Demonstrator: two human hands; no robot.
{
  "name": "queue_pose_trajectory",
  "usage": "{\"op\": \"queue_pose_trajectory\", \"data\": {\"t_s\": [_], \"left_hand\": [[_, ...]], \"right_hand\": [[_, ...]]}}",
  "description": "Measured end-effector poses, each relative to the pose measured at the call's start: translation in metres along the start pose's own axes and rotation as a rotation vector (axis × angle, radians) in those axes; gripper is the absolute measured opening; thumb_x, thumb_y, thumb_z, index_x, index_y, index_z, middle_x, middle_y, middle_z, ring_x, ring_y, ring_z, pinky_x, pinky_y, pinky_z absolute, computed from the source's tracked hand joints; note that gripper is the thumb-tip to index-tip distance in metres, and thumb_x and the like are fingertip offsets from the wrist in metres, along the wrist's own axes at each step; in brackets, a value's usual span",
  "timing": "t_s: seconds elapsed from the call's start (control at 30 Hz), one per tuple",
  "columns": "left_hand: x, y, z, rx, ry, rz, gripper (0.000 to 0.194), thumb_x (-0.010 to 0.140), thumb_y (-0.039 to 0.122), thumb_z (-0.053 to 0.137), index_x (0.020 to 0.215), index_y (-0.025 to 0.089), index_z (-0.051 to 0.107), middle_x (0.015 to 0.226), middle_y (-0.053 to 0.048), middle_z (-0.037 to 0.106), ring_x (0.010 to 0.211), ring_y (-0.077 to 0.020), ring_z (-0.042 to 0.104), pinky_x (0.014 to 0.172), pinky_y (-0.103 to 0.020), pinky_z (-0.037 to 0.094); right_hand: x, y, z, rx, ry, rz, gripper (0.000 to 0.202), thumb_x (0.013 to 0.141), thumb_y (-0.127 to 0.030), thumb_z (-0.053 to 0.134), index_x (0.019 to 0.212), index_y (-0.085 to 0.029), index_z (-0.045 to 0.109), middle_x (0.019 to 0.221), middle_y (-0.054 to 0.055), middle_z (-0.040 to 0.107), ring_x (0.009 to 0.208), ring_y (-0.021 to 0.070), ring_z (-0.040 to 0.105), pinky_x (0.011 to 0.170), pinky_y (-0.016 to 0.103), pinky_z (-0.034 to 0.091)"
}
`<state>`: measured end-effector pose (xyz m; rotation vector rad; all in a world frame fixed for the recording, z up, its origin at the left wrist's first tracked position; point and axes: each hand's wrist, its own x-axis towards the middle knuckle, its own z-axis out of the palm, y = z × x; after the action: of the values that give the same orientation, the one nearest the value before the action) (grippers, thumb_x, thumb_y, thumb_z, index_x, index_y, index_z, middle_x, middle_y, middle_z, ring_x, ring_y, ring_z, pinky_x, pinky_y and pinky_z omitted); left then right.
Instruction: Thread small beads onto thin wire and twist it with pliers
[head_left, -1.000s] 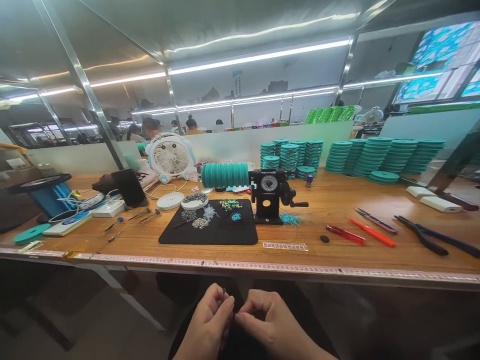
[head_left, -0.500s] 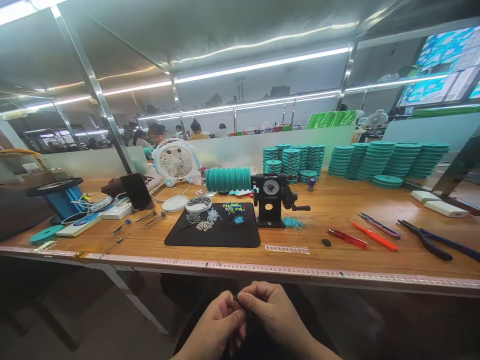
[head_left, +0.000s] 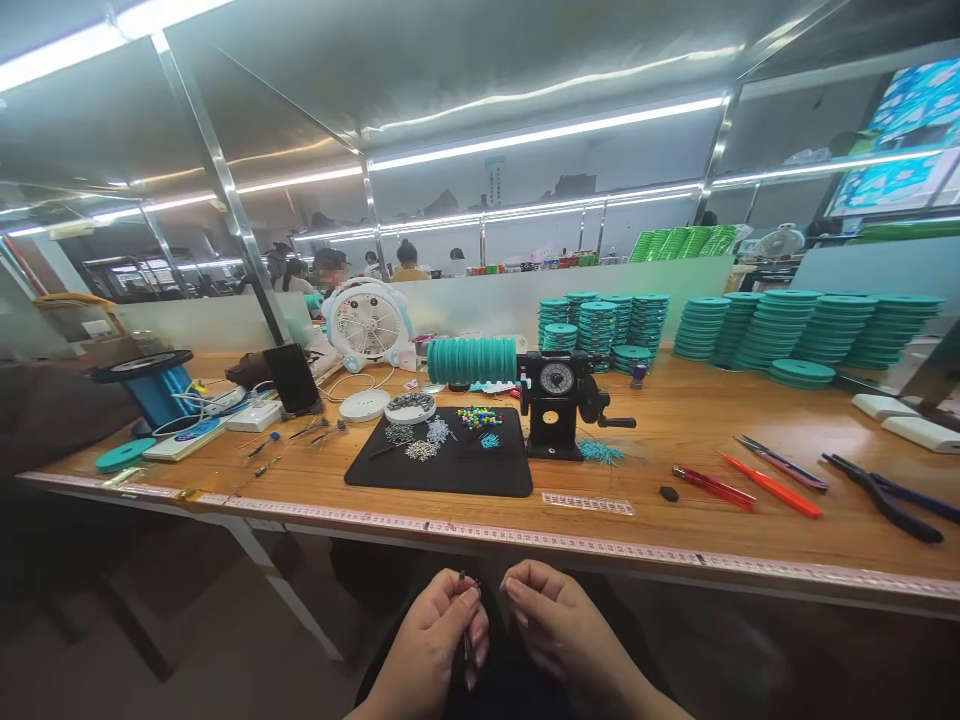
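My left hand (head_left: 439,630) is closed below the front edge of the bench. Small dark pieces (head_left: 471,582) stick up between its thumb and fingers, and thin dark strands hang beneath; their kind is too small to tell. A short gap to the right is my right hand (head_left: 559,620), thumb and forefinger pinched together. Whatever that pinch holds, if anything, I cannot make out. Beyond both hands lies a black mat (head_left: 450,480), bearing small piles of metal bits (head_left: 421,451), coloured beads (head_left: 480,418) and a white dish (head_left: 410,408) of grey pieces.
A black hand-cranked winder (head_left: 555,410) carries a row of teal spools (head_left: 472,360). Stacks of teal spools (head_left: 776,325) stand behind. Pliers (head_left: 881,497), an orange tool (head_left: 772,485) and tweezers (head_left: 780,463) lie right. A phone (head_left: 292,378), fan (head_left: 369,325) and blue wire reel (head_left: 161,390) stand left.
My hands have separated: the right has drawn away to the right from the pieces in the left. The bench appears shifted slightly rightward in view.
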<state>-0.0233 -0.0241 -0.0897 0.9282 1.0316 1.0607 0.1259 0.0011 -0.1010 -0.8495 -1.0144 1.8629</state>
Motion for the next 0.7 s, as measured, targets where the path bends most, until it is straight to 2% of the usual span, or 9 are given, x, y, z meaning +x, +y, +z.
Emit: {"op": "queue_pose_trajectory", "data": {"t_s": [0.1, 0.27, 0.47, 0.7], "left_hand": [[0.0, 0.0, 0.0, 0.004, -0.002, 0.017, 0.027, 0.082, 0.042, 0.055, 0.075, 0.019, 0.043, 0.054, 0.008, 0.044, 0.042, -0.0057, 0.036, 0.038, -0.018, 0.028], [-0.001, 0.001, 0.0, 0.076, -0.009, 0.048, 0.025, 0.085, 0.041, 0.051, 0.076, 0.02, 0.042, 0.053, 0.009, 0.041, 0.042, -0.0058, 0.034, 0.039, -0.019, 0.028], [-0.004, 0.004, 0.005, 0.126, 0.012, 0.085, 0.034, 0.082, 0.052, 0.051, 0.076, 0.021, 0.04, 0.053, 0.01, 0.039, 0.044, -0.0062, 0.034, 0.042, -0.02, 0.028], [-0.004, 0.006, 0.01, 0.097, 0.021, 0.127, 0.032, 0.083, 0.05, 0.051, 0.074, 0.021, 0.04, 0.053, 0.01, 0.037, 0.046, -0.0058, 0.031, 0.043, -0.02, 0.027]], "right_hand": [[0.0, 0.002, -0.002, 0.081, -0.037, 0.066, 0.037, 0.066, -0.045, 0.073, 0.065, -0.018, 0.048, 0.041, -0.014, 0.027, 0.036, 0.0022, 0.012, 0.035, 0.018, 0.005], [0.002, 0.005, -0.004, 0.011, -0.006, 0.041, 0.031, 0.069, -0.041, 0.072, 0.065, -0.015, 0.056, 0.042, -0.011, 0.032, 0.038, 0.003, 0.018, 0.038, 0.02, 0.01], [-0.002, 0.0, -0.001, -0.114, -0.037, -0.117, 0.027, 0.074, -0.038, 0.071, 0.068, -0.012, 0.066, 0.056, -0.003, 0.05, 0.051, 0.0068, 0.036, 0.049, 0.02, 0.028], [-0.005, -0.008, 0.002, -0.202, -0.08, -0.246, 0.025, 0.08, -0.039, 0.066, 0.071, -0.015, 0.067, 0.064, 0.0, 0.057, 0.061, 0.0112, 0.048, 0.061, 0.024, 0.039]]}}
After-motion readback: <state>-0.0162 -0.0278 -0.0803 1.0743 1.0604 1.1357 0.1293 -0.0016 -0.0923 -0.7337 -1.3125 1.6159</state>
